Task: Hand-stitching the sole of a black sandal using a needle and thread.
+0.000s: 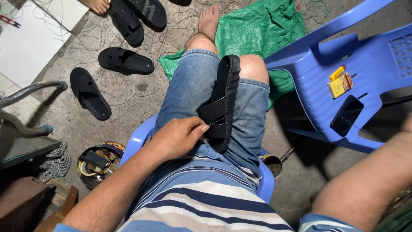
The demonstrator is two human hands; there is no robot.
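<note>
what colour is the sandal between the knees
Black sandal, pinched by the left hand; clearest in the head view.

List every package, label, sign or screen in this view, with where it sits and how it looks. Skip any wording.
Small box: on the seat of the tipped blue plastic chair, flat rectangular pack, yellow with a reddish-brown picture panel.
Lighter: just above the box on the same seat, slim yellow body with an orange end.
Dark flat rectangle: below the box on the chair, possibly a phone; cannot tell for sure.
No signs.

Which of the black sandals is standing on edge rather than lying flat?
The black sandal between the knees, pinched by the left hand; the others lie flat on the floor.
</note>
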